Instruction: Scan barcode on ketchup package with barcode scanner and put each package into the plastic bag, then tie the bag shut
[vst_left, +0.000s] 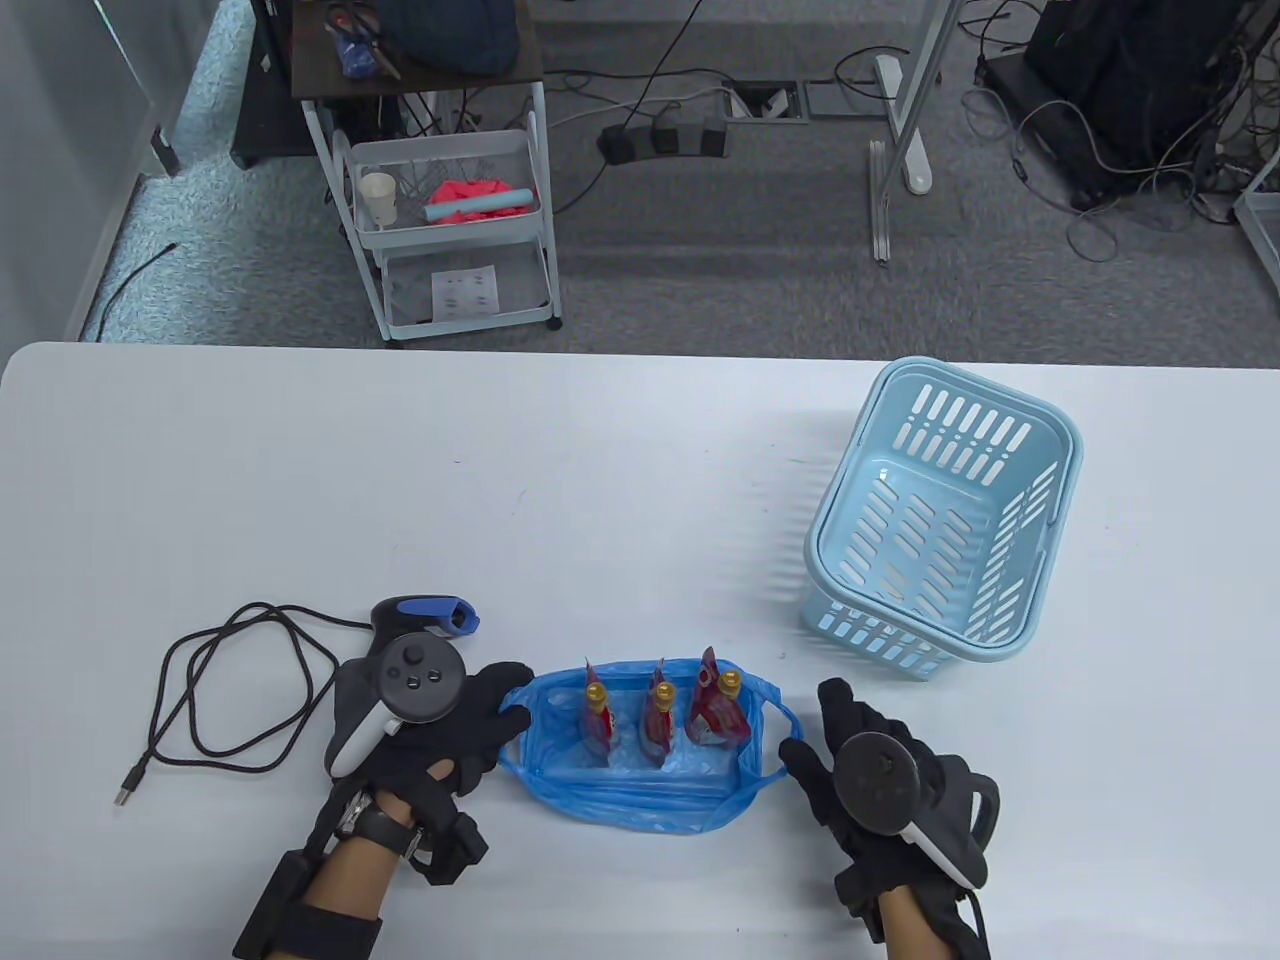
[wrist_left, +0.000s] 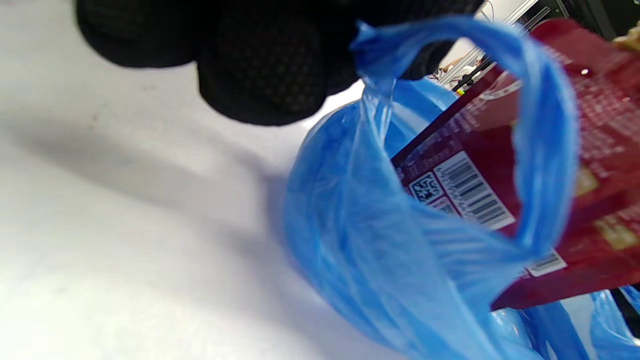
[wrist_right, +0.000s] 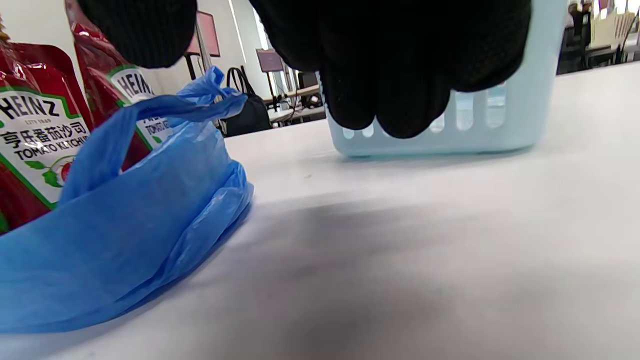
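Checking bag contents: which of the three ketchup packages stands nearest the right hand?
The rightmost ketchup package, by the bag handle closest to the right hand; the other two stand further left.

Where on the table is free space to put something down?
Free: the broad stretch behind the blue bag and left of the basket, and the strip right of the right hand. Crowded: near the left hand, with scanner and cable.

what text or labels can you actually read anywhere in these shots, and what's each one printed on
"HEINZ": white label of the ketchup package nearest the right wrist camera.
"TOMATO KETCHUP" (last letters cut off), under a line of Chinese characters: same label.
"HEINZ", partly hidden: second package behind the blue plastic bag.
Barcode, QR code and small print on a package back: too blurred to read.
Sheet on the cart shelf: too small to read.
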